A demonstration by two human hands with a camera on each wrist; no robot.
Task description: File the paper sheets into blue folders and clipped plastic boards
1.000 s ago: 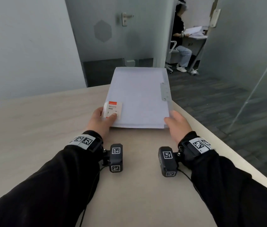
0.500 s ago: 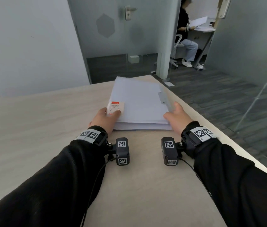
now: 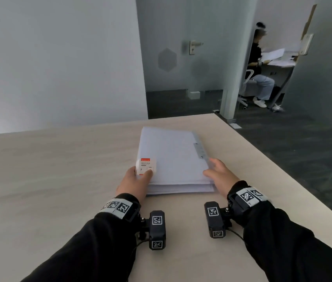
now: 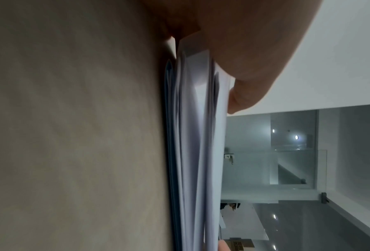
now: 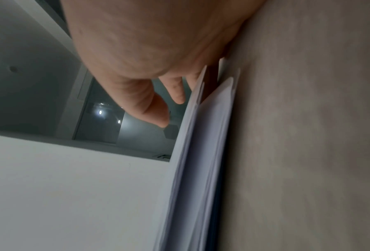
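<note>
A stack of pale translucent folders with paper sheets inside lies flat on the beige table. A red-and-white label sits at its near left corner and a metal clip strip runs along its right side. My left hand grips the near left corner, thumb pressed on the label; the left wrist view shows the thumb on top of the layered edge. My right hand rests at the near right corner, fingers spread loosely. In the right wrist view its thumb stands off the stack.
The table's right edge runs diagonally close to the stack, with dark floor beyond. A glass wall and a door with a handle stand behind. A person sits at a desk in the far room.
The stack, held tilted up beyond the table's far edge a second ago, has come down flat on the table. My right hand's fingers have loosened and spread.
</note>
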